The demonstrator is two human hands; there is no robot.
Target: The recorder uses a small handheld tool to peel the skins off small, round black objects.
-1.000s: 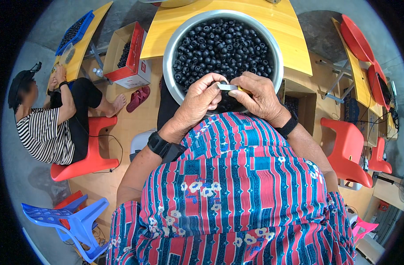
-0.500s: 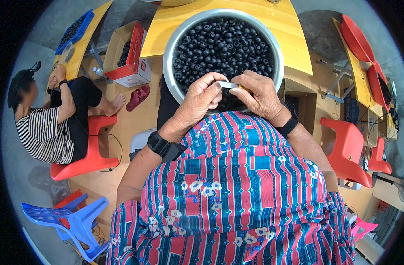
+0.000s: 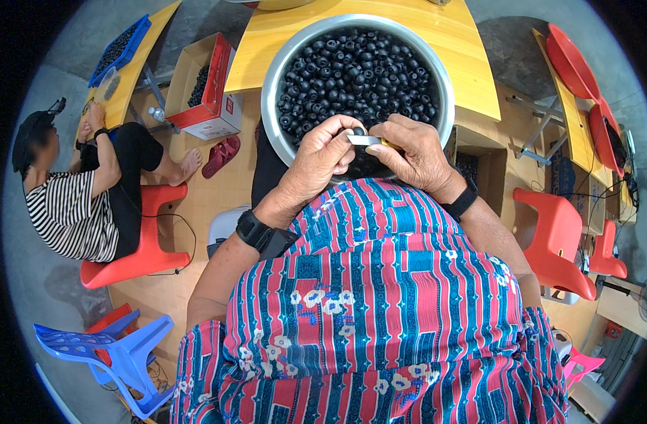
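Observation:
A wide metal basin in front of me is filled with small, round, black hollow pieces. Over its near rim, my left hand is closed, pinching one black piece between thumb and fingers. Most of that piece is hidden by the fingertips. My right hand grips a small knife; a bit of its yellow handle shows between the fingers. The flat blade points left and lies against the pinched piece, close to my left thumb.
The basin rests at the near edge of a yellow table. A red-and-white carton with black pieces stands left, near a seated person. Another carton is at right. Red stools and a blue chair stand around.
The knife blade has tilted and dropped slightly toward me. The black piece in my left hand now shows above it. Both hands have barely shifted.

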